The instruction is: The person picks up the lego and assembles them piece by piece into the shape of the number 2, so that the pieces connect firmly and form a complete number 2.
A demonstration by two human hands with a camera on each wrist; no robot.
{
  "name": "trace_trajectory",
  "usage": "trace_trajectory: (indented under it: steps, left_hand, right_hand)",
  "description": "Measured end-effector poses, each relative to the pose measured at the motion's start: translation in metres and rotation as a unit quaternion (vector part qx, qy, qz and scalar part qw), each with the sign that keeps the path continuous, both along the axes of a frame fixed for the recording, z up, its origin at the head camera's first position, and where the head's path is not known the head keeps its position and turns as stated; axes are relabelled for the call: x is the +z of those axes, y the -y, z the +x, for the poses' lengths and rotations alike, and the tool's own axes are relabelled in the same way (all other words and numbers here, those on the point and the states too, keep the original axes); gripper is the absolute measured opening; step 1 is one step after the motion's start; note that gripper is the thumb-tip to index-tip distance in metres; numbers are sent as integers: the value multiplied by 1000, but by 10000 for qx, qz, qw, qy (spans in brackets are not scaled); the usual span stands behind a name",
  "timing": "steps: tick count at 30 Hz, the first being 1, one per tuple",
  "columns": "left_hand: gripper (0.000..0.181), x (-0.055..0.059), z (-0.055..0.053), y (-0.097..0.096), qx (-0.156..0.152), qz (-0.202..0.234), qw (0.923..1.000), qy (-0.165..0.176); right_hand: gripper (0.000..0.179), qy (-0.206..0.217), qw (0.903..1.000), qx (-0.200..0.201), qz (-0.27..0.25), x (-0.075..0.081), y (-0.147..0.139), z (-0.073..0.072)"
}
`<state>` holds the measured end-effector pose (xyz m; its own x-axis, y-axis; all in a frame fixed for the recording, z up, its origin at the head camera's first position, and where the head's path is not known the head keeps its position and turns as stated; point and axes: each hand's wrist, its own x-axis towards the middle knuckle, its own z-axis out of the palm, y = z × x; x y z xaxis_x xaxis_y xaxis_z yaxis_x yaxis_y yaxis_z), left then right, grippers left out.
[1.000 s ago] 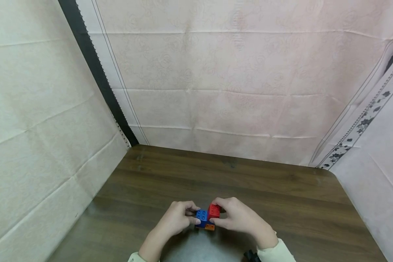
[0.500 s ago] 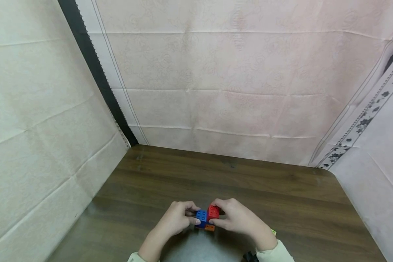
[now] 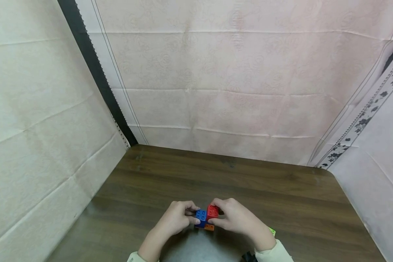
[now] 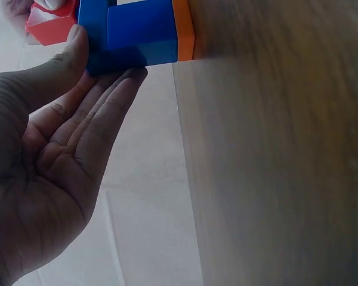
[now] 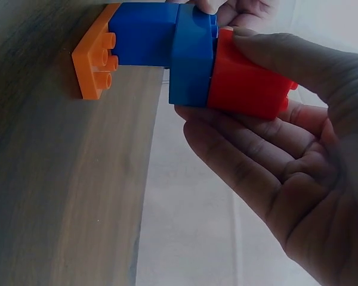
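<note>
A small stack of toy building bricks stands on the table between my hands. At its foot is an orange studded plate (image 5: pixel 92 56), and on that sits a blue brick (image 5: pixel 144 34). A second blue brick (image 5: pixel 192 62) lies on top and juts out past the lower one. Over its right part is a red brick (image 5: pixel 246 74), against the blue top with no clear gap. My left hand (image 3: pixel 180 217) pinches the upper blue brick's left end between thumb and fingers. My right hand (image 3: pixel 234 215) holds the red brick by thumb and fingers.
A bright green piece (image 3: pixel 273 231) shows partly behind the right wrist. Something black (image 3: pixel 249 257) lies beside the right sleeve. The wooden table (image 3: pixel 170 174) meets pale cloth hangings (image 3: pixel 216 91) at the back and both sides.
The right hand and red brick have shifted very slightly left. More of the green piece has come into sight beside the right wrist. The left hand stays where it was.
</note>
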<state>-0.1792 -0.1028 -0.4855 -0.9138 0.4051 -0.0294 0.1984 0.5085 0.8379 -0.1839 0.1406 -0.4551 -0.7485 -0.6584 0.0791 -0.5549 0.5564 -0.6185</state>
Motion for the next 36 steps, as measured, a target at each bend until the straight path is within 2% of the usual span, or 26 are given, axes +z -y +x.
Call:
trace_trajectory:
  steps: [16, 23, 36]
  left_hand:
    - [22, -1, 0, -1, 26, -97, 9999, -41]
    - [22, -2, -1, -1, 24, -119, 9999, -40]
    - [21, 1, 1, -2, 23, -83, 10000, -16]
  right_hand:
    - [29, 77, 9998, -162, 102, 3, 2, 2]
    - [32, 248, 9994, -234, 109, 6, 3, 3]
    - [33, 275, 9987, -356, 259, 5, 6, 5]
